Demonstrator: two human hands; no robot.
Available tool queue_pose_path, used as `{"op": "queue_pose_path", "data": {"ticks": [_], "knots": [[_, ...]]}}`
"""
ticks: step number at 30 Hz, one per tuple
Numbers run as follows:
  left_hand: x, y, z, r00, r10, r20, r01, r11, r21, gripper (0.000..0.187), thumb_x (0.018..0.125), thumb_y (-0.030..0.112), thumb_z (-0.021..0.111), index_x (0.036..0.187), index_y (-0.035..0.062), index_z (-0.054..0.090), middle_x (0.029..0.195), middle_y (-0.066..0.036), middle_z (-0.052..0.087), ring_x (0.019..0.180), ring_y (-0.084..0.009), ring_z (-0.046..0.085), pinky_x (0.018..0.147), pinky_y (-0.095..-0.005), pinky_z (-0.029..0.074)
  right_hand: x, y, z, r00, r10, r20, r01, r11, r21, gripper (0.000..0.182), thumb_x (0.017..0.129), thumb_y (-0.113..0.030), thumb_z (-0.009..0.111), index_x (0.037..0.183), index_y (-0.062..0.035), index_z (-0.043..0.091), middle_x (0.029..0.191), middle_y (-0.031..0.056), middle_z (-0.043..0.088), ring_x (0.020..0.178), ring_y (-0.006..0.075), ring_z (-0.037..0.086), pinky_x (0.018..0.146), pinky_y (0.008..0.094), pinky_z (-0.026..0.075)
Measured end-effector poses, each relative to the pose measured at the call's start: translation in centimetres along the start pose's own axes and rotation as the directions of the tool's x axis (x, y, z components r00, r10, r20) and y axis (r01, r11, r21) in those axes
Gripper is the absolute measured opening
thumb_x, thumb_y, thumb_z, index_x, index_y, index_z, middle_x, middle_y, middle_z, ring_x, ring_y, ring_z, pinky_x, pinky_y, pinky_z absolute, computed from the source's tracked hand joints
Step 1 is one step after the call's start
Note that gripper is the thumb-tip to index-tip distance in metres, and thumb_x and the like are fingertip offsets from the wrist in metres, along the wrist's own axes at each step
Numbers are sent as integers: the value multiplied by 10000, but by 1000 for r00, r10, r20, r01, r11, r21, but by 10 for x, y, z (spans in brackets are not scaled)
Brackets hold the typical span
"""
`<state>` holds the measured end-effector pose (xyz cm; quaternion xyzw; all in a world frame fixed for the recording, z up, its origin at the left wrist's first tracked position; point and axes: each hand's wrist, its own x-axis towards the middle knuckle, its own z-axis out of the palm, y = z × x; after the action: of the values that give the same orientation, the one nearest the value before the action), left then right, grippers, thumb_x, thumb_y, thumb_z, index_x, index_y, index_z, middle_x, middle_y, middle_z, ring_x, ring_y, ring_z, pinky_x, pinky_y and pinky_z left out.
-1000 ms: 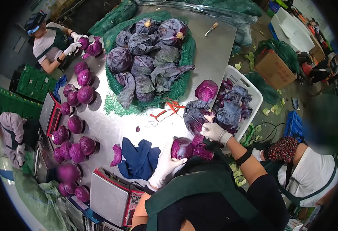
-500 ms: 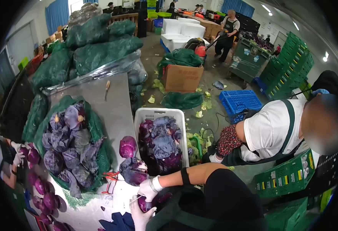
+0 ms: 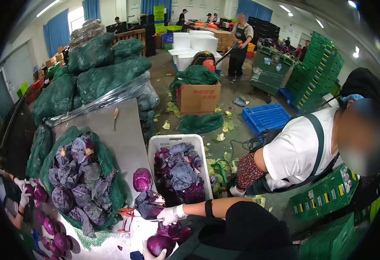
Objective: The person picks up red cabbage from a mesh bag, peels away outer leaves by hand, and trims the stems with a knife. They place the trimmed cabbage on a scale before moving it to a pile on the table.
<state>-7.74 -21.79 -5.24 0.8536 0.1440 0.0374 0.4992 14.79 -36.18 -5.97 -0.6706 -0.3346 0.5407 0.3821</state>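
In white gloves, both my hands are at the near edge of the table. My left hand (image 3: pixel 151 255) cups a smooth, shiny red cabbage (image 3: pixel 159 245) from below. My right hand (image 3: pixel 170 215) is closed just above it, over some loose purple leaves (image 3: pixel 179 232); I cannot tell what its fingers grip. Beside the right hand lies a red cabbage with dull outer leaves (image 3: pixel 149 205), its cut stem showing. Another purple head (image 3: pixel 142 180) rests behind that one. A green net sack (image 3: pixel 117 190) spreads open on the left, full of unpeeled red cabbages (image 3: pixel 81 173).
A white crate (image 3: pixel 207 173) of purple leaves stands beyond my right arm. A knife (image 3: pixel 115 118) lies on the metal table (image 3: pixel 127 130). Co-workers are at the left edge and close on the right (image 3: pixel 296 151). Several peeled cabbages (image 3: pixel 62 241) line the left side.
My hands have moved apart, the left one lower with the cabbage now showing in it. The right hand has shifted slightly right. My view has tilted a little.
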Motion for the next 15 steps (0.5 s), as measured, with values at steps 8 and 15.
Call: {"op": "queue_pose_path", "data": {"ticks": [8,15], "knots": [[-33,48,4,963,-166,-211,154,986,-70,835,538,205,845,1225,-12,422,1140,-204,496,1094,-371,471,960,-468,358,-16,-8,5,999,50,1,-50,999,-20,428,820,-383,659,1093,-71,552,824,31,592,606,110,539,497,251,465],[-37,17,13,817,-368,-444,102,850,-517,820,663,194,807,1326,8,361,1257,-157,470,1151,-257,487,987,-362,403,8,-24,41,990,110,88,-127,967,222,486,872,-196,608,1331,-128,463,726,-10,529,454,61,442,400,212,378]]}}
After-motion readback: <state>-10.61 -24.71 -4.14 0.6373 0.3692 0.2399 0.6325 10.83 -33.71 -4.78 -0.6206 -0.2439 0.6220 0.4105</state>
